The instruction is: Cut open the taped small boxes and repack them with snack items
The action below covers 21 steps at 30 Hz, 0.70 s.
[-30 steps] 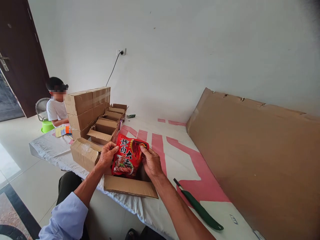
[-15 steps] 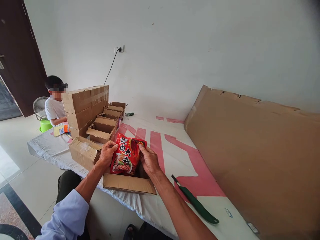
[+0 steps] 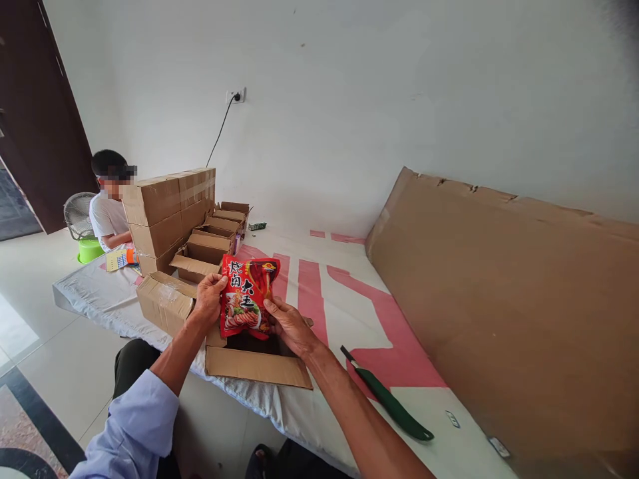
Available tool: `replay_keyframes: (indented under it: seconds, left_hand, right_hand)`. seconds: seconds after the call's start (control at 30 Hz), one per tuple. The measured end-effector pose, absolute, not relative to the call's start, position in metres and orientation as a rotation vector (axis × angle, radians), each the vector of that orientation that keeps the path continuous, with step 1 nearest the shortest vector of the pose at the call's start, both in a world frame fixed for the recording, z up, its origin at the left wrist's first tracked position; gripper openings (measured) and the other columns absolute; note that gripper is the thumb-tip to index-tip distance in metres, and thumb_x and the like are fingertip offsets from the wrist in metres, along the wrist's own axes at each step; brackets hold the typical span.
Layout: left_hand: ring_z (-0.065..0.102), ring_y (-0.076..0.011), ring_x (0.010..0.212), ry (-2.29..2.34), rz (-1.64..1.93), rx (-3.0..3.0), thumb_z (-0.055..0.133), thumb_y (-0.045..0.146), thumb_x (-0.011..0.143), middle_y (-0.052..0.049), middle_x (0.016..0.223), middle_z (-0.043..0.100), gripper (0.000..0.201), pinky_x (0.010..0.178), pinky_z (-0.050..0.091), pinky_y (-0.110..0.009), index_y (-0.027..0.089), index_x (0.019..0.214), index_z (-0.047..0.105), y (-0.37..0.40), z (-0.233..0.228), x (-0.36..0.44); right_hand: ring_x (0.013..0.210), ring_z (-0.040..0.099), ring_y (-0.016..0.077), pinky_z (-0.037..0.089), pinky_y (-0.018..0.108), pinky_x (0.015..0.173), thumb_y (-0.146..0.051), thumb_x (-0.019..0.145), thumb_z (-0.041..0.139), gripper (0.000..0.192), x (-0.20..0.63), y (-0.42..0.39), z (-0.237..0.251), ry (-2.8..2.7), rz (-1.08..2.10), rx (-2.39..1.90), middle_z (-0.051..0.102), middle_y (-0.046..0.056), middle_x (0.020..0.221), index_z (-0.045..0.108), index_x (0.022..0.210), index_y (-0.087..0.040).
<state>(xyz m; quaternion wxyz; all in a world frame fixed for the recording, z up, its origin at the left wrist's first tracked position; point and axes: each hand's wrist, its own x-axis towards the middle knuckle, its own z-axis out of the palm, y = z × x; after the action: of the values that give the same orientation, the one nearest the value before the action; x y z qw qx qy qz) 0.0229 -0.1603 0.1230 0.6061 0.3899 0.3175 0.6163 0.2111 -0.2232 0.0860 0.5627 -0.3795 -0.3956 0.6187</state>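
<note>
A red printed food packet (image 3: pixel 247 296) with a picture of sliced meat is held upright between both hands. My left hand (image 3: pixel 210 296) pinches its left edge, thumb on the front. Lower on the right side, my right hand (image 3: pixel 289 322) grips the packet with the thumb across its front. Just below and behind the packet is an open cardboard box (image 3: pixel 257 367), its front flap folded out toward me. What lies inside the box is mostly in shadow and hidden by the packet.
Left of the open box sits a taped box (image 3: pixel 164 303); several open boxes (image 3: pixel 207 249) run behind it beside stacked closed cartons (image 3: pixel 157 216). A green-handled tool (image 3: pixel 392 402) lies to the right. A large cardboard sheet (image 3: pixel 504 313) leans at right. A person (image 3: pixel 110 213) sits beyond the cartons.
The packet has risen slightly and turned more upright, moving a little left. My right hand has slid to its lower right side. The left hand still holds the left edge.
</note>
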Motion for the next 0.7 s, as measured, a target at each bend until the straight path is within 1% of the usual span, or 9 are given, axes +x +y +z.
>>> replay_keyframes:
  seconds: [0.1, 0.17, 0.27, 0.33, 0.4, 0.43, 0.5, 0.6, 0.7]
  left_hand:
    - [0.065, -0.0113, 0.060, 0.743, 1.424, 0.922, 0.100, 0.055, 0.050, 0.005, 0.067, 0.068, 0.063, 0.064, 0.056, -0.026, 0.020, 0.072, 0.052, -0.158, 0.128, 0.023]
    - [0.065, -0.0121, 0.060, 0.760, 1.405, 0.939, 0.098, 0.057, 0.055, 0.003, 0.069, 0.068, 0.060, 0.062, 0.055, -0.026, 0.019, 0.073, 0.055, -0.161, 0.128, 0.022]
    - [0.069, -0.0171, 0.069, 0.910, 1.349, 1.200, 0.089, 0.058, 0.071, -0.002, 0.079, 0.073, 0.047, 0.063, 0.054, -0.028, 0.018, 0.083, 0.066, -0.176, 0.124, 0.016]
    - [0.072, -0.0208, 0.082, 1.075, 1.244, 1.603, 0.081, 0.050, 0.083, -0.005, 0.089, 0.076, 0.033, 0.073, 0.056, -0.031, 0.019, 0.092, 0.071, -0.192, 0.122, 0.008]
    - [0.072, -0.0241, 0.095, 1.206, 1.044, 2.081, 0.078, 0.038, 0.088, -0.007, 0.098, 0.077, 0.021, 0.087, 0.056, -0.036, 0.020, 0.096, 0.073, -0.205, 0.124, -0.003]
    - [0.071, -0.0264, 0.102, 1.263, 0.914, 2.296, 0.079, 0.035, 0.087, -0.008, 0.103, 0.077, 0.019, 0.093, 0.055, -0.040, 0.020, 0.098, 0.073, -0.208, 0.127, -0.010]
    - [0.065, -0.0326, 0.119, 1.413, 0.635, 2.614, 0.083, 0.036, 0.085, -0.012, 0.115, 0.075, 0.026, 0.103, 0.050, -0.046, 0.019, 0.103, 0.073, -0.208, 0.136, -0.024]
    - [0.057, -0.0381, 0.130, 1.681, 0.236, 2.734, 0.079, 0.047, 0.089, -0.016, 0.126, 0.070, 0.037, 0.105, 0.047, -0.052, 0.018, 0.112, 0.072, -0.196, 0.148, -0.048]
    - [0.059, -0.0350, 0.129, 1.752, 0.032, 2.709, 0.064, 0.043, 0.100, -0.013, 0.131, 0.068, 0.029, 0.105, 0.047, -0.052, 0.021, 0.118, 0.071, -0.185, 0.151, -0.074]
  right_hand:
    - [0.091, 0.080, 0.0291, 0.065, 0.040, 0.076, -0.057, 0.064, 0.098, 0.057, 0.209, -0.228, 0.085, -1.002, 1.543, -0.835, 0.085, 0.008, 0.104, 0.081, 0.106, -0.022]
    - [0.092, 0.080, 0.0291, 0.065, 0.042, 0.083, -0.054, 0.064, 0.099, 0.056, 0.209, -0.231, 0.085, -0.997, 1.524, -0.814, 0.085, 0.008, 0.104, 0.082, 0.107, -0.022]
    - [0.090, 0.080, 0.0268, 0.065, 0.040, 0.086, -0.052, 0.064, 0.099, 0.050, 0.220, -0.232, 0.088, -0.920, 1.387, -0.830, 0.085, 0.007, 0.099, 0.082, 0.100, -0.021]
    - [0.088, 0.080, 0.0255, 0.065, 0.038, 0.083, -0.052, 0.065, 0.099, 0.048, 0.236, -0.232, 0.092, -0.829, 1.249, -0.831, 0.085, 0.006, 0.097, 0.082, 0.097, -0.021]
    - [0.088, 0.079, 0.0236, 0.066, 0.035, 0.078, -0.051, 0.065, 0.098, 0.049, 0.256, -0.230, 0.095, -0.713, 1.087, -0.826, 0.085, 0.005, 0.098, 0.081, 0.100, -0.021]
    - [0.088, 0.079, 0.0222, 0.066, 0.033, 0.077, -0.050, 0.065, 0.098, 0.051, 0.266, -0.228, 0.096, -0.662, 1.012, -0.825, 0.084, 0.005, 0.100, 0.081, 0.102, -0.021]
    - [0.088, 0.078, 0.0193, 0.066, 0.030, 0.074, -0.048, 0.062, 0.099, 0.053, 0.282, -0.227, 0.097, -0.585, 0.895, -0.829, 0.083, 0.004, 0.103, 0.080, 0.104, -0.021]
    - [0.087, 0.076, 0.0176, 0.066, 0.027, 0.073, -0.045, 0.060, 0.099, 0.054, 0.294, -0.227, 0.093, -0.538, 0.837, -0.842, 0.082, 0.003, 0.106, 0.080, 0.104, -0.021]
    - [0.086, 0.076, 0.0171, 0.066, 0.026, 0.070, -0.044, 0.058, 0.099, 0.055, 0.296, -0.232, 0.088, -0.501, 0.852, -0.863, 0.081, 0.004, 0.104, 0.080, 0.104, -0.020]
